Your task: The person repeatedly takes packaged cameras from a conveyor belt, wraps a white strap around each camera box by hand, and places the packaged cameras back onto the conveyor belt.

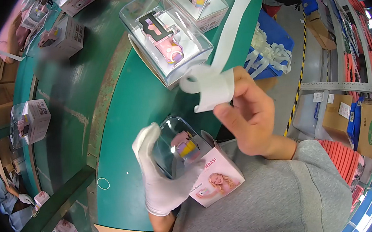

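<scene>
gloved left hand (pixel 162 176) gripped clear-lidded, pink-printed box (pixel 217 182); pink-and-yellow toy camera (pixel 185 146) showed inside | right hand (pixel 255 118) held curled white strip (pixel 214 88)

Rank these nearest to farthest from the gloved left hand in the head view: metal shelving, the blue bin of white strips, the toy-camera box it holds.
1. Toy-camera box: in the gloved left hand.
2. Blue bin of white strips: right of the green table.
3. Metal shelving: far right.
</scene>
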Demonstrator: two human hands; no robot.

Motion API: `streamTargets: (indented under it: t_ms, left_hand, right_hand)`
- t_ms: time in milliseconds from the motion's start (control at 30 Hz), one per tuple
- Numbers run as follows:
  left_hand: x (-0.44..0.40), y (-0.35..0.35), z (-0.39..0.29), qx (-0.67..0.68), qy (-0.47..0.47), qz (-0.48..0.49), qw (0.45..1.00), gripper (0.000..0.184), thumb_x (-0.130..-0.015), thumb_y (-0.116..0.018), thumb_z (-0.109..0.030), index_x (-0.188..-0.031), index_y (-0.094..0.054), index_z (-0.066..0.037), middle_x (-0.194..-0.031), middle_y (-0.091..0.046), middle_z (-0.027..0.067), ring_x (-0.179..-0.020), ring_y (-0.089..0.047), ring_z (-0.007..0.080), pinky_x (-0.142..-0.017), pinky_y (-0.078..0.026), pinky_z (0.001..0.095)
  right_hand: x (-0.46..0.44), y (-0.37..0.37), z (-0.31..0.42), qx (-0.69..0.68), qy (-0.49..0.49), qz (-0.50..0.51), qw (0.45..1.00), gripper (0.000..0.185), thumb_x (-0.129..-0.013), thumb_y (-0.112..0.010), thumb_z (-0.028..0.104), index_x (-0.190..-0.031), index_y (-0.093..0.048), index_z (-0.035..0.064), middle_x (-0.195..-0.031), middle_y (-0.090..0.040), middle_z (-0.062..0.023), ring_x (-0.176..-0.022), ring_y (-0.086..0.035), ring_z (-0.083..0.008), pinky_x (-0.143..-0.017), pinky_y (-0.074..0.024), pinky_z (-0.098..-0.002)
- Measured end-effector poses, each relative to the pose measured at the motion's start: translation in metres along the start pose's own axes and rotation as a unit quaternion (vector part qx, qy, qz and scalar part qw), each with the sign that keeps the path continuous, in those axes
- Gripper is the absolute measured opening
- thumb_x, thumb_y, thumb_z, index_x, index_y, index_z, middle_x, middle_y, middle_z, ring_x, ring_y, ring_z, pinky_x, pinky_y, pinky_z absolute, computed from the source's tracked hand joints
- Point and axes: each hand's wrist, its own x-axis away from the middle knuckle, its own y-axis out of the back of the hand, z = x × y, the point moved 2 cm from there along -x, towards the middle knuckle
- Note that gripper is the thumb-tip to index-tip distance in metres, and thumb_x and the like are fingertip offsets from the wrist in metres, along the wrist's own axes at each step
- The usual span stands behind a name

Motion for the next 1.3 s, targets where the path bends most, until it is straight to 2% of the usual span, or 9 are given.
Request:
streamTargets:
  t_ms: [100,233,400,500,600,733,933,1100,1300]
  left_hand:
    - [-0.015,0.005,-0.013,-0.077,-0.002,0.016,0.997,0.08,-0.069,-0.083,0.0,-0.142,-0.05,-0.006,-0.136,-0.05,0.0195,-0.12,-0.057,0.0318,-0.098,-0.05,0.0399]
    - [-0.034,0.018,-0.002,-0.206,-0.011,0.091,0.974,0.064,-0.085,-0.072,-0.004,-0.144,-0.048,-0.003,-0.12,-0.057,0.017,-0.111,-0.06,0.0294,-0.092,-0.051,0.0348]
    - [0.002,0.017,0.035,0.125,0.257,0.031,0.958,0.054,-0.1,-0.058,-0.02,-0.149,-0.045,0.001,-0.131,-0.061,0.0184,-0.11,-0.061,0.0255,-0.085,-0.05,0.0298]
    - [0.043,-0.009,0.039,0.202,0.198,0.031,0.959,0.073,-0.094,-0.067,-0.025,-0.155,-0.037,0.002,-0.142,-0.057,0.0219,-0.119,-0.06,0.0262,-0.091,-0.053,0.0353]
    - [0.041,-0.02,0.008,0.024,0.151,-0.007,0.988,0.097,-0.083,-0.077,-0.031,-0.16,-0.028,0.002,-0.15,-0.049,0.0249,-0.129,-0.055,0.0303,-0.102,-0.05,0.0414]
    - [0.017,-0.02,-0.012,-0.05,-0.129,-0.231,0.963,0.107,-0.074,-0.083,-0.03,-0.16,-0.027,0.002,-0.155,-0.043,0.0256,-0.134,-0.051,0.0336,-0.106,-0.047,0.0448]
    - [0.027,-0.03,0.058,-0.211,-0.144,-0.104,0.961,0.111,-0.072,-0.084,-0.03,-0.16,-0.025,0.002,-0.159,-0.036,0.0263,-0.139,-0.046,0.0372,-0.107,-0.047,0.0445]
    - [0.029,-0.036,0.092,0.034,-0.029,-0.195,0.98,0.095,-0.073,-0.085,-0.029,-0.152,-0.042,0.003,-0.152,-0.047,0.0237,-0.135,-0.053,0.0355,-0.103,-0.05,0.0459]
    - [-0.022,-0.046,0.091,-0.124,0.023,-0.049,0.991,0.074,-0.081,-0.079,-0.003,-0.147,-0.046,0.002,-0.122,-0.069,0.0153,-0.102,-0.069,0.0229,-0.087,-0.057,0.0319]
  right_hand:
    - [0.002,0.004,-0.008,-0.078,-0.011,-0.079,0.994,0.011,-0.093,-0.066,0.0,-0.101,-0.06,0.0045,-0.104,-0.054,-0.004,-0.089,-0.05,-0.0165,-0.089,-0.0394,-0.0303]
    - [0.017,0.005,-0.011,-0.113,-0.091,0.014,0.989,0.011,-0.098,-0.059,0.001,-0.109,-0.057,0.0017,-0.106,-0.055,-0.0068,-0.09,-0.05,-0.0163,-0.084,-0.0429,-0.0267]
    - [0.042,0.029,-0.018,-0.191,-0.288,0.07,0.936,0.017,-0.103,-0.049,0.001,-0.12,-0.048,0.0015,-0.135,-0.059,-0.0216,-0.111,-0.058,-0.0259,-0.097,-0.0443,-0.0301]
    - [0.044,0.026,-0.014,-0.217,-0.212,0.055,0.951,0.018,-0.104,-0.048,0.002,-0.121,-0.05,0.0014,-0.134,-0.06,-0.0191,-0.109,-0.059,-0.0254,-0.097,-0.0452,-0.0326]
    - [0.038,0.017,-0.017,-0.25,-0.145,0.063,0.955,0.02,-0.104,-0.047,0.002,-0.123,-0.051,0.0013,-0.132,-0.061,-0.0167,-0.107,-0.059,-0.0248,-0.097,-0.0461,-0.035]
    - [0.011,0.008,-0.032,-0.189,0.16,0.106,0.963,0.023,-0.105,-0.044,0.004,-0.127,-0.048,0.0005,-0.142,-0.058,-0.0196,-0.122,-0.059,-0.0294,-0.107,-0.0436,-0.0417]
    - [0.025,0.015,-0.063,-0.207,0.105,0.041,0.972,0.024,-0.106,-0.044,0.006,-0.129,-0.044,0.0003,-0.14,-0.059,-0.0212,-0.129,-0.057,-0.0325,-0.111,-0.0412,-0.046]
    - [0.036,0.036,-0.068,-0.181,0.086,-0.099,0.975,0.029,-0.108,-0.042,0.014,-0.133,-0.04,-0.0004,-0.136,-0.061,-0.0245,-0.132,-0.056,-0.0348,-0.114,-0.0391,-0.0483]
    - [-0.008,0.095,-0.093,-0.098,0.062,-0.242,0.963,0.033,-0.11,-0.039,0.021,-0.136,-0.039,-0.0002,-0.147,-0.052,-0.0266,-0.131,-0.054,-0.0294,-0.114,-0.0388,-0.0435]
